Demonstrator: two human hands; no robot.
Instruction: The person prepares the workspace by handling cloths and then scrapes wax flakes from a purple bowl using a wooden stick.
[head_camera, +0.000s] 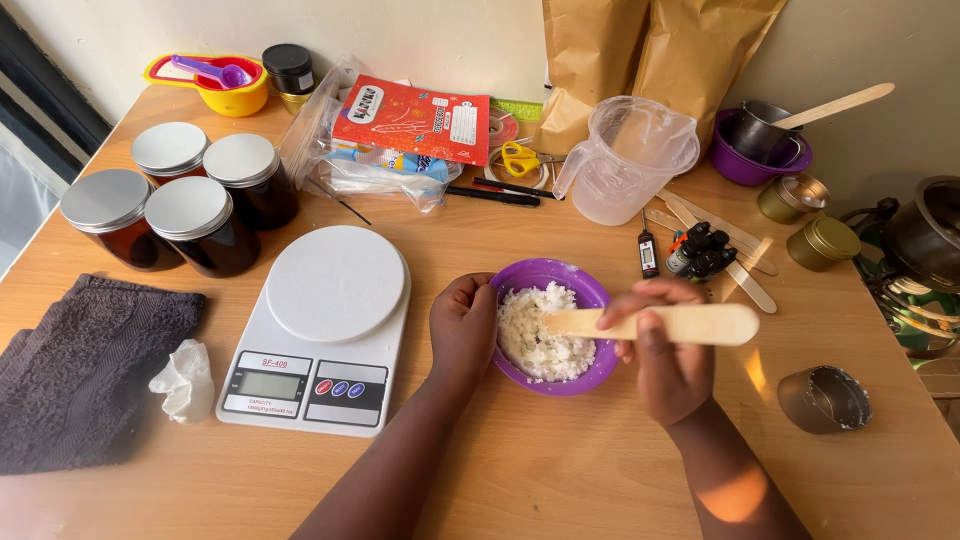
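At the far left of the wooden surface (560, 470) lies a dark folded towel (85, 365) with a crumpled white tissue (183, 380) against its right edge. Behind them stand four dark glass jars with silver lids (185, 195), grouped close together. Next comes a white digital kitchen scale (320, 325), its round platform bare.

Just right of the scale, the left hand (463, 325) curls around the left rim of a purple bowl (590, 375), fingers hooked over the edge. The bowl sits near the middle of the surface and holds white flaky wax (535, 345). The right hand (665, 365) pinches a wide wooden stirring stick (655, 323) between thumb and fingers, holding it level over the bowl with its left end above the flakes.

Behind the bowl stands a clear plastic measuring jug (630, 160). Farther right lie more wooden sticks (735, 255), small dropper bottles (700, 250), two gold tins with lids (820, 240) and an open tin (825, 398).
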